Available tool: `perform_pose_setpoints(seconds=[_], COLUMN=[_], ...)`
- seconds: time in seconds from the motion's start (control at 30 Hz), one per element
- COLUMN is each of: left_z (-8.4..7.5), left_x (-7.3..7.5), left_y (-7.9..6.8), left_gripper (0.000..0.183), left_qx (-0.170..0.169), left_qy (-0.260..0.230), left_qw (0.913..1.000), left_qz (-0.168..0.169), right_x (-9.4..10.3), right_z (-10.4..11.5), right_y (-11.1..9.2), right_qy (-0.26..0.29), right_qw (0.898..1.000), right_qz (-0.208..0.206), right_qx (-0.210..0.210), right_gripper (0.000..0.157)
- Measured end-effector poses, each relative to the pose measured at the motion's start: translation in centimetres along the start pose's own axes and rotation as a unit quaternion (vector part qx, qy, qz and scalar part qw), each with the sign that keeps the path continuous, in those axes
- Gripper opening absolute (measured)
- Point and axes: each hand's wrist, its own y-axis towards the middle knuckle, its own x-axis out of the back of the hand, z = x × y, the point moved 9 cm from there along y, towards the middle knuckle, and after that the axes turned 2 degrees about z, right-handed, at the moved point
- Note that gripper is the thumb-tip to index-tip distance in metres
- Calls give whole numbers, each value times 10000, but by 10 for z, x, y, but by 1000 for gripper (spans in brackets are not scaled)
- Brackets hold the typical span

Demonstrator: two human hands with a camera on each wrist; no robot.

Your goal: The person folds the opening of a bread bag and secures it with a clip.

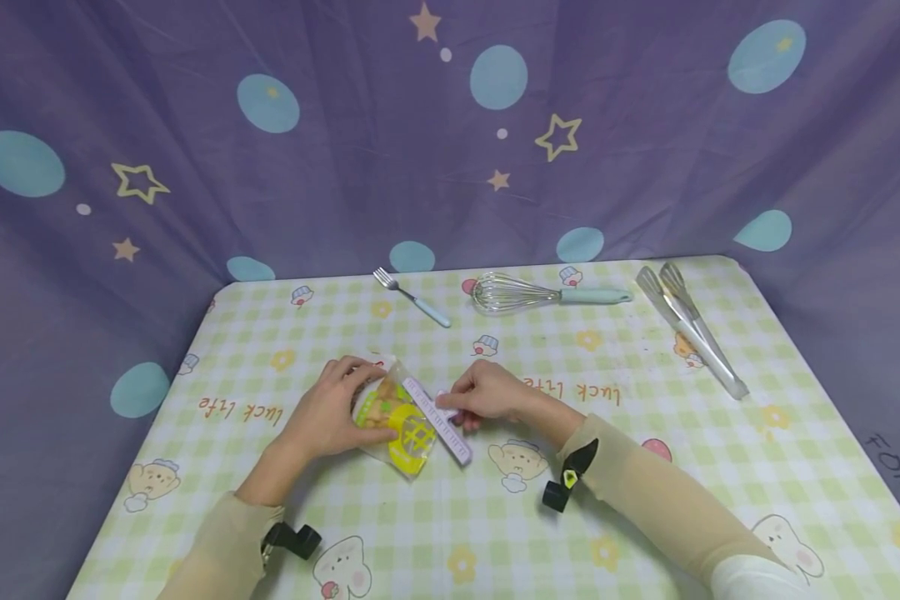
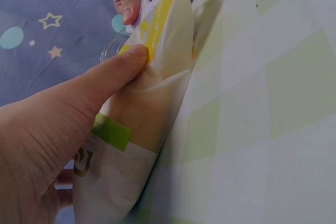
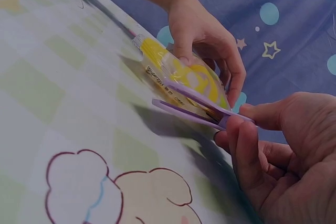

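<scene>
My left hand (image 1: 332,412) grips a clear plastic snack bag (image 1: 414,442) with yellow and green print and tan food inside. The thumb lies across the bag's front in the left wrist view, and the other fingers are mostly hidden behind it. Between thumb and fingers, my right hand (image 1: 487,393) pinches a lilac bag clip (image 1: 442,423) at its side. The two long arms of the clip (image 3: 186,109) stand apart in the right wrist view. From the head, the clip overlaps the right edge of the bag, running at a slant.
Behind the hands lie a fork (image 1: 414,298) with a pale blue handle and a whisk (image 1: 547,295). Metal tongs (image 1: 693,329) rest at the back right. A green checked cloth (image 1: 247,450) covers the table; a purple curtain (image 1: 360,167) hangs behind.
</scene>
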Motion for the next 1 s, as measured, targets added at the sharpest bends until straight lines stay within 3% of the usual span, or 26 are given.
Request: perform_pose_setpoints(seconds=[1.0], left_z=[2], left_x=[-1], left_y=[0], left_gripper=[86], left_qx=[39], left_qy=[-54], left_qw=[10000], left_qz=[53], right_x=[2], right_z=[4], right_y=[8], right_qy=[126], right_qw=[9998], right_qz=[13], right_qx=[122], right_gripper=[27])
